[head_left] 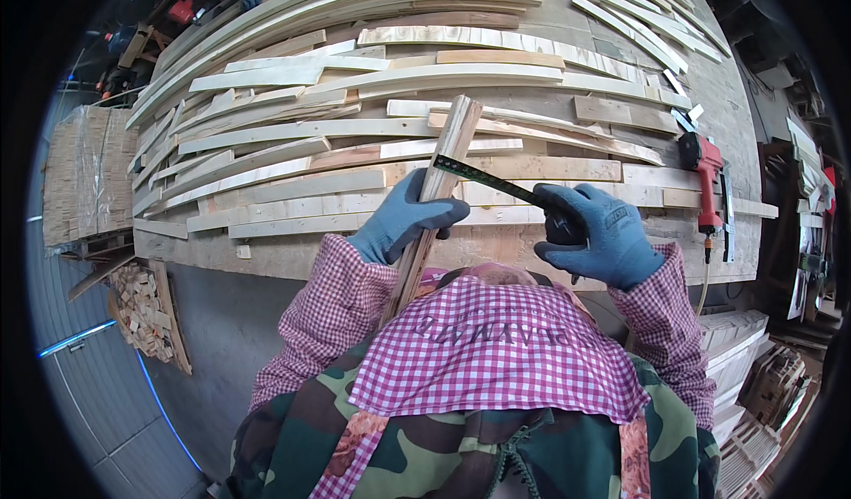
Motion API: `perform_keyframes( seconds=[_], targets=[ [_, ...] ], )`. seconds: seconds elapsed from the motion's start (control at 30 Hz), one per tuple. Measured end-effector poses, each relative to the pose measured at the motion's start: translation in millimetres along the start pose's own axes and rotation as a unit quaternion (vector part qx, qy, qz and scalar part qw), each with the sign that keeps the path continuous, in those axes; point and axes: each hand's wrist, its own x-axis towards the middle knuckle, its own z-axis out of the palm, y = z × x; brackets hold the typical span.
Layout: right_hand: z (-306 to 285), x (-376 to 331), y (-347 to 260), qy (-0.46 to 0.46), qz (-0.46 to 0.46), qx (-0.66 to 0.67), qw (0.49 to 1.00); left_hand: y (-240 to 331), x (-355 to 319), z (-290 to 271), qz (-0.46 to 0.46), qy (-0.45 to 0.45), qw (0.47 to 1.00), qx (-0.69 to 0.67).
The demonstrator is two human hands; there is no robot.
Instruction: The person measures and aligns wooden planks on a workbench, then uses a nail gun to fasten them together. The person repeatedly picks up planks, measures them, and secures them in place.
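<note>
My left hand (409, 216), in a blue work glove, is closed round a narrow wooden strip (456, 136), which slants up and away from my body. My gloved right hand (603, 233) grips a dark tape measure (564, 227). Its black blade (492, 180) is partly drawn out and reaches left, with the end at the strip just above my left hand. Part of the tape measure's case is covered by my fingers. Behind both hands, long pale wooden strips (301, 206) lie in rows on the worktable.
A red pneumatic nail gun (707, 180) with a hose lies at the right of the worktable (532, 249). At left stand a wrapped stack of wood (89, 171) and a crate of offcuts (146, 313). More boards (736, 357) are piled at lower right.
</note>
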Motion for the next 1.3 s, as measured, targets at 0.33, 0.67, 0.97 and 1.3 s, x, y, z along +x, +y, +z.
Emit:
perform_keyframes(
  seconds=[0.33,0.67,0.97,1.3],
  targets=[
    [42,3,7,0.067,-0.041,0.121,0.99,-19,6,-22,0.092,0.127,0.986,0.061],
    [63,21,54,0.063,0.146,0.2,0.967,13,-5,-98,0.349,0.339,0.864,-0.131],
    [116,43,154,0.016,0.226,-0.115,0.967,-37,-7,-116,0.173,0.316,0.792,-0.493],
    [125,42,222,0.043,0.158,-0.197,0.967,-79,-4,-47,0.027,0.345,0.759,-0.551]
  ],
)
